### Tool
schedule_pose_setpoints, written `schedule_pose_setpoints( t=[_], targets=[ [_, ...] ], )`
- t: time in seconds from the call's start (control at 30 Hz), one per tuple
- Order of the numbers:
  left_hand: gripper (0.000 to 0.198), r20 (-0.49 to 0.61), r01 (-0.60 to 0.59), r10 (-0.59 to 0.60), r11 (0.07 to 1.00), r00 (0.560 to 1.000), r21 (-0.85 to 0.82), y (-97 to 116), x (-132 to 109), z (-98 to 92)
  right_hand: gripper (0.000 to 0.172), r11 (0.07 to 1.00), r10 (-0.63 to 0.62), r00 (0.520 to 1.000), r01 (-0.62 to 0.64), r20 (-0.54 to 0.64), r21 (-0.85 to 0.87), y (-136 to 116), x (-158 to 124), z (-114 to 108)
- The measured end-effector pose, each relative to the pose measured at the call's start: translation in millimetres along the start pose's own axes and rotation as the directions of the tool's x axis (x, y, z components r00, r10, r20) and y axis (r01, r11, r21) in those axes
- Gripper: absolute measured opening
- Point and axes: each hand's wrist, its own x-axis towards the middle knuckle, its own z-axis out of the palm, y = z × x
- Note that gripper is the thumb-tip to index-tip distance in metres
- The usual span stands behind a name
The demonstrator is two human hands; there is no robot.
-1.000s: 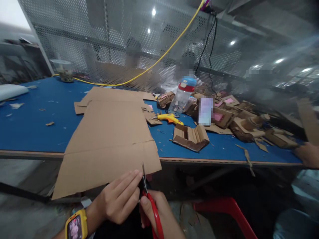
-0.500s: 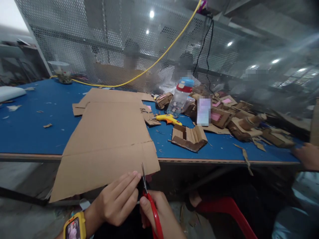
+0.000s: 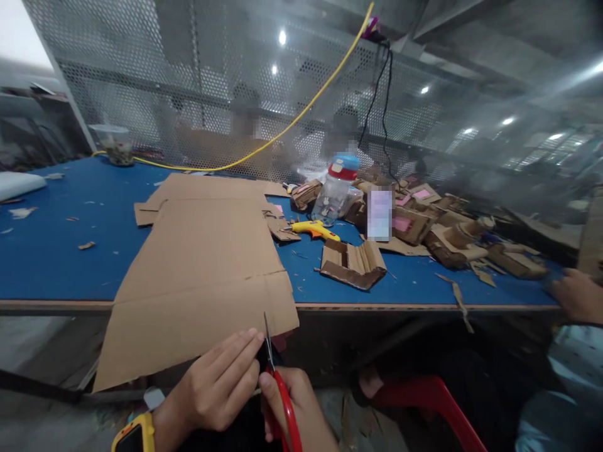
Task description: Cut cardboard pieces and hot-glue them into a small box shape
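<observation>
A big creased sheet of brown cardboard [image 3: 211, 245] lies on the blue table, its near end hanging out past the edge. My left hand [image 3: 223, 380] pinches that near edge, fingers flat together on top and the thumb hidden; a yellow watch [image 3: 135, 434] is on the wrist. Just to its right, my right hand [image 3: 296, 402] is wrapped round the red handles of a pair of scissors [image 3: 286, 408]. The blades point away from me at the cardboard's near edge, one showing above the sheet.
Right of the sheet lie a yellow glue gun [image 3: 315, 230], a small cardboard box [image 3: 353, 262], a water bottle [image 3: 335, 191] and several cardboard models [image 3: 452, 242]. Another person's hand [image 3: 577, 295] rests at the far right, near a red stool [image 3: 424, 395]. A yellow cable [image 3: 292, 122] hangs behind.
The view has shifted slightly, so the table items sit a little lower and further left. Both hands keep nearly the same place at the cardboard's edge. The watch screen has gone dark.
</observation>
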Motion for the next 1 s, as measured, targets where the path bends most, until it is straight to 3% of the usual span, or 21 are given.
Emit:
schedule_pose_setpoints(
  t=[0.17,0.3,0.47,0.77,1.0],
  targets=[
    [0.037,0.122,0.087,-0.112,0.977,0.986,0.197,-2,6,-6.2,0.074,0.998,-0.039,0.998,0.036,-0.049,-0.059,0,2,3],
    [0.036,0.171,0.057,-0.114,0.95,0.979,0.308,-8,12,-13.2,0.074,1.0,-0.008,0.998,0.007,-0.065,-0.01,1,3,5],
    [0.035,0.123,-0.019,-0.019,0.953,0.992,0.301,-11,12,-13.3,0.074,0.999,0.026,0.999,-0.025,-0.031,0.028,7,3,5],
    [0.038,0.114,-0.014,-0.018,0.961,0.993,0.275,2,12,-17.1,0.081,0.977,0.154,0.987,-0.146,-0.041,0.155,-6,-20,1],
    [0.036,0.099,-0.011,-0.013,0.969,0.995,0.245,6,7,-17.8,0.083,0.961,0.23,0.973,-0.229,0.011,0.155,-7,-16,2]
  ],
)
